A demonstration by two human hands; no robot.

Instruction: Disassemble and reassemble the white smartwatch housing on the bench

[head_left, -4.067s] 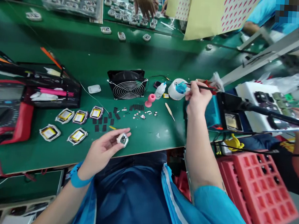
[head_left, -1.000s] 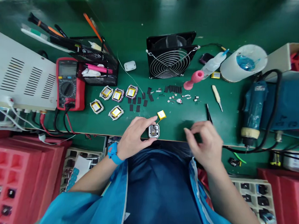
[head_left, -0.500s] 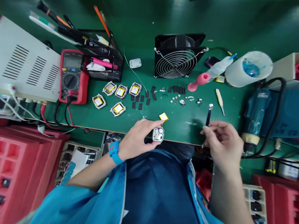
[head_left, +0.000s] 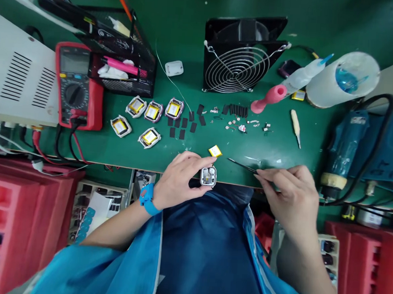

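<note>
A small white square casing, open face up, sits at the table edge beside thin black tweezers.

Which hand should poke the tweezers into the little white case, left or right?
Probably the right hand: it already pinches the tweezers, tips aimed toward the small white case. The left hand is busy gripping that case at the green table edge.
</note>
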